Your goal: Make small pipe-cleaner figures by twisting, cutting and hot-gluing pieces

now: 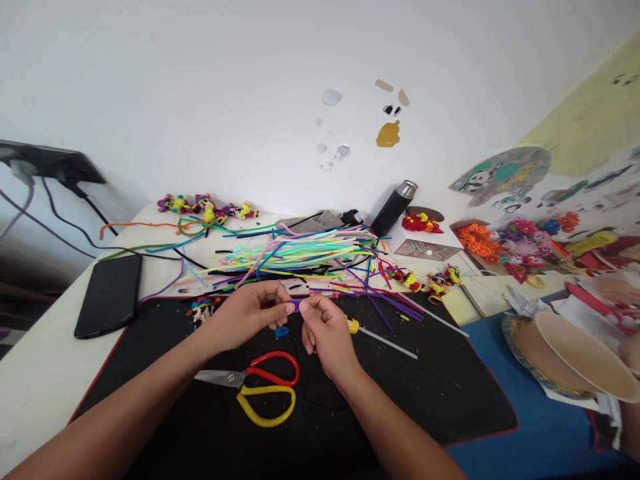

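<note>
Between my two hands, above the black mat (pixel 400 400), is a small piece of purple pipe cleaner (pixel 296 305), which looks coiled. My left hand (pixel 250 312) pinches its left end between thumb and forefinger. The thumb and forefinger of my right hand (pixel 327 330) close on its right end, the other fingers curled. Just below the fingertips lies a small blue coil (pixel 282 332). Scissors (pixel 267 390) with one red and one yellow handle rest under my left wrist. A glue gun's yellow tip or similar yellow piece (pixel 353 325) with a pale stick (pixel 390 343) lies beside my right hand.
A pile of colourful pipe cleaners (pixel 310 250) spreads behind the mat. Small finished figures (pixel 205 207) sit at the back left. A phone (pixel 109 293) lies left, a black flask (pixel 393 210) leans at the wall, and bowls (pixel 580 353) stand at right.
</note>
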A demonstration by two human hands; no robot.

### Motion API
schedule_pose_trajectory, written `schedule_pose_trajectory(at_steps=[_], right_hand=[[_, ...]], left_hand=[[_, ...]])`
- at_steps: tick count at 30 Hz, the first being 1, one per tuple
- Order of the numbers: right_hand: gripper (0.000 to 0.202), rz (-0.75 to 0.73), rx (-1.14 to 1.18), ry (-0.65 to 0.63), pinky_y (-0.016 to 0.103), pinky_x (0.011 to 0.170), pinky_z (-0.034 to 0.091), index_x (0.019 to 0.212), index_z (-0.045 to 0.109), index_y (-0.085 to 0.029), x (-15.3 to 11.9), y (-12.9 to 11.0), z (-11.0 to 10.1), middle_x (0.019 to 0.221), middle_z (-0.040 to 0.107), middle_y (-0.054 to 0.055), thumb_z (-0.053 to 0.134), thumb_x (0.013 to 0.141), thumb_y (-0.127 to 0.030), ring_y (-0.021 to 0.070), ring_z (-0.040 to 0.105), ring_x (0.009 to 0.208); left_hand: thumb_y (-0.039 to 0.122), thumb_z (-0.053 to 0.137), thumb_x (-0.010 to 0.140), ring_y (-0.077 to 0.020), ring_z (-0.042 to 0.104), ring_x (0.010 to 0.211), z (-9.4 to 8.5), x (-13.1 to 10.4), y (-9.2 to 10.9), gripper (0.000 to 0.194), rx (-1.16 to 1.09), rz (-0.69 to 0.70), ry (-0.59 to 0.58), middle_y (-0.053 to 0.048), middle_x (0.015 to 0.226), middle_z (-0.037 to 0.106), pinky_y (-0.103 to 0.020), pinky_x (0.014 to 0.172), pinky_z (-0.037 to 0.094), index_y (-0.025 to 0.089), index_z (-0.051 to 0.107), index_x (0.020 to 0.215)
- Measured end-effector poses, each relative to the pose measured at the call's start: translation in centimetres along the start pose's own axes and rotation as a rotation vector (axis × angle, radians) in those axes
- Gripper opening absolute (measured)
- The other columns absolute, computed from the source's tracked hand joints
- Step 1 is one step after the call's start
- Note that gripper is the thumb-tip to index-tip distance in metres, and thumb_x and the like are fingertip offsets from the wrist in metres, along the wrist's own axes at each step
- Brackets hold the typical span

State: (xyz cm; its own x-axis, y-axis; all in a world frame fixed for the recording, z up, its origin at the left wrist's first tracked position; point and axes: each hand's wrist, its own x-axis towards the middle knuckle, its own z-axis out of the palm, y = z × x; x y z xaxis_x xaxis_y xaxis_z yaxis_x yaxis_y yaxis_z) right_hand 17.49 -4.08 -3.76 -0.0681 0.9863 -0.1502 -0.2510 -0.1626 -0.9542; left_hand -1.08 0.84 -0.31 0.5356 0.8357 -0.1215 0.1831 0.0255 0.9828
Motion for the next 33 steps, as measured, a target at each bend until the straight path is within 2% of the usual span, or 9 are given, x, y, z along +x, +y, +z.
schedule_pose_trajectory(at_steps=[5, 10, 18, 26, 30, 33], right_hand=[[0.043, -0.006, -0.04, 0.02, 0.019, 0.035, 0.022, 0.082, 0.061, -0.02, 0.0, -0.1, 0.0, 0.039, 0.041, -0.013, 0.075, 0.089, -0.06, 0.0065, 0.035, 0.03], [0.042, 0.008, -0.052, 0.029, 0.018, 0.035, 0.021, 0.083, 0.061, -0.02, -0.2, 0.1, 0.3, 0.039, 0.042, -0.013, 0.075, 0.089, -0.059, 0.0065, 0.035, 0.03], [0.043, 0.033, -0.089, -0.03, 0.019, 0.034, 0.023, 0.088, 0.06, -0.021, -0.1, 0.3, 0.0, 0.041, 0.045, -0.013, 0.074, 0.088, -0.062, 0.0075, 0.037, 0.03], [0.04, 0.038, -0.072, 0.029, 0.018, 0.032, 0.018, 0.082, 0.056, -0.023, 0.2, 0.6, 0.2, 0.039, 0.042, -0.014, 0.075, 0.088, -0.057, 0.0064, 0.032, 0.028], [0.04, 0.047, -0.04, 0.038, 0.019, 0.032, 0.017, 0.082, 0.058, -0.022, 0.2, 0.6, -0.2, 0.039, 0.041, -0.014, 0.076, 0.086, -0.057, 0.0061, 0.031, 0.028], [0.041, 0.051, -0.024, 0.028, 0.019, 0.032, 0.017, 0.082, 0.059, -0.021, 0.0, 0.6, -0.3, 0.039, 0.041, -0.014, 0.078, 0.085, -0.057, 0.006, 0.032, 0.029]], left_hand=[[0.052, 0.068, 0.096, -0.0175, 0.066, 0.075, -0.2, -0.5, 0.5, 0.033, 0.113, 0.026, -0.02, 0.0, 0.082, 0.07, -0.027, 0.07, 0.054, 0.02, 0.071, 0.096], [0.05, 0.064, 0.096, -0.0176, 0.064, 0.07, -0.3, -0.6, 0.8, 0.032, 0.252, -0.003, -0.007, 0.0, 0.078, 0.07, -0.028, 0.067, 0.051, 0.02, 0.071, 0.088], [0.049, 0.058, 0.097, -0.0195, 0.07, 0.07, -0.3, -0.5, 1.1, 0.031, 0.284, -0.026, -0.021, -0.001, 0.078, 0.073, -0.028, 0.067, 0.056, 0.021, 0.067, 0.088], [0.04, 0.055, 0.098, -0.0195, 0.068, 0.067, 0.3, -0.2, 0.6, 0.027, 0.48, 0.067, 0.058, -0.001, 0.074, 0.073, -0.026, 0.061, 0.047, 0.022, 0.07, 0.086], [0.041, 0.065, 0.095, -0.0201, 0.071, 0.078, 0.2, -0.2, 0.4, 0.023, 0.407, 0.115, -0.012, -0.002, 0.088, 0.078, -0.027, 0.07, 0.052, 0.023, 0.075, 0.105], [0.031, 0.067, 0.096, -0.0205, 0.074, 0.088, 0.3, -0.3, 0.2, 0.024, 0.49, 0.216, -0.014, -0.002, 0.1, 0.081, -0.027, 0.078, 0.053, 0.025, 0.075, 0.117]])
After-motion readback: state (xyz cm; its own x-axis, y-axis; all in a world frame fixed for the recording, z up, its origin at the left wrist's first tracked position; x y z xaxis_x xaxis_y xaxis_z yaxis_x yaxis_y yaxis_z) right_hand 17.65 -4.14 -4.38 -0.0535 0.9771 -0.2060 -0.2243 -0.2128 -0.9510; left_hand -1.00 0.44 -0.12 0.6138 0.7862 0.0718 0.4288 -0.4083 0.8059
